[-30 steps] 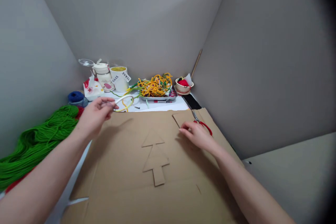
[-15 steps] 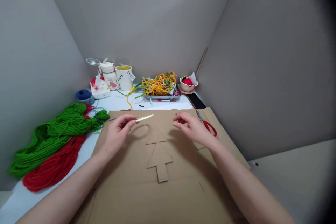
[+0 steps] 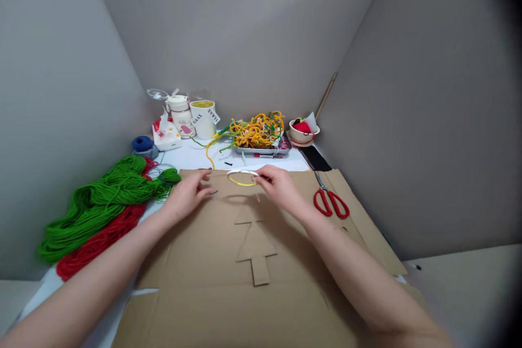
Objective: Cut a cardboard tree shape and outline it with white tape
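Between finger and thumb, my right hand (image 3: 279, 187) pinches the right side of a thin ring (image 3: 243, 184), white along the top and yellow below, held above the cardboard sheet (image 3: 204, 261). To its left, my left hand (image 3: 190, 193) is apart from the ring, fingers spread and nothing in them. Below both hands a tree-shaped cardboard piece (image 3: 256, 242) lies flat on the sheet, its top faint. Red-handled scissors (image 3: 331, 204) rest on the cardboard to the right of my right hand.
Green yarn (image 3: 98, 201) and red yarn (image 3: 101, 239) lie at the left, near a blue ball (image 3: 142, 144). Along the back stand a tissue box (image 3: 166, 136), a jar (image 3: 181, 117), a white cup (image 3: 204, 122), a tray (image 3: 261, 151) of yellow yarn and a bowl (image 3: 304, 135).
The ring has passed from my left hand to my right hand and now shows its round opening. My left fingers have opened. The view has shifted, and the scissors are less covered by my right arm.
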{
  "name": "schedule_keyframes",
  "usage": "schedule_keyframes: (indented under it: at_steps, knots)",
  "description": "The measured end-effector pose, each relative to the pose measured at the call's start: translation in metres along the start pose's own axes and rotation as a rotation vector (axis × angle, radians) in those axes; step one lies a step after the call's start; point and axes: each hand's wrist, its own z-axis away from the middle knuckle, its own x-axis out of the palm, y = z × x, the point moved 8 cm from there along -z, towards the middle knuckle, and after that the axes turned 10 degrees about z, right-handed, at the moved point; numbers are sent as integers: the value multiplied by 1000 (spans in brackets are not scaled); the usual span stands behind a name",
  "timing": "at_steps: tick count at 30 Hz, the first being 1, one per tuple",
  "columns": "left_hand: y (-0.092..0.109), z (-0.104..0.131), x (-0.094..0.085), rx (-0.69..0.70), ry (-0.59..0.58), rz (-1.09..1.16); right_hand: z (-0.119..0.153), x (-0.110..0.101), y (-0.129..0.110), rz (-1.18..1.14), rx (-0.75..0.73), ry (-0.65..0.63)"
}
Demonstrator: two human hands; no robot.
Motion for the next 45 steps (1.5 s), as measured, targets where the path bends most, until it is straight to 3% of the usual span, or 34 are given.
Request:
schedule_keyframes:
  at_steps: [2, 6, 10, 12, 14, 15, 18, 20, 21, 23, 25, 29, 32, 37, 41, 45]
  knots:
    - [-23, -13, -22, 12, 48, -132, 2, -12, 16, -74, 102, 41]
    - [-63, -40, -86, -196, 239, -204, 13, -29, 41, -229, 293, 49]
    - [-58, -58, -154, -326, 445, -226, 24, -32, 57, -336, 381, 42]
    - [-42, -64, -160, -322, 393, -186, 29, -29, 60, -389, 403, 32]
    - [-16, -62, -140, -285, 336, -132, 32, -22, 58, -493, 417, 7]
    - [0, -58, -119, -252, 280, -80, 34, -17, 55, -565, 428, -6]
    - [46, -34, -14, -137, -38, 291, 37, 2, 41, -757, 466, -40]
    - [65, -10, 59, -221, -236, 958, 38, 15, 33, -754, 457, -91]
    - [68, -2, 84, -276, -251, 1179, 38, 19, 33, -665, 440, -130]
    - [60, 7, 114, -384, -174, 1420, 35, 18, 49, -355, 419, -187]
    - [44, 9, 125, -457, -81, 1451, 29, -4, 87, -20, 468, -129]
    - [32, 7, 122, -433, -22, 1444, 13, -66, 188, 270, 662, 10]
    - [33, 10, 123, -434, -17, 1444, 3, -88, 248, 403, 772, -10]
    - [34, 12, 126, -447, -8, 1428, -16, -65, 295, 502, 825, -96]
    - [33, 12, 124, -439, -14, 1425, -29, -47, 311, 564, 838, -112]
    - [32, 11, 125, -433, -31, 1421, -34, -46, 320, 634, 847, -126]
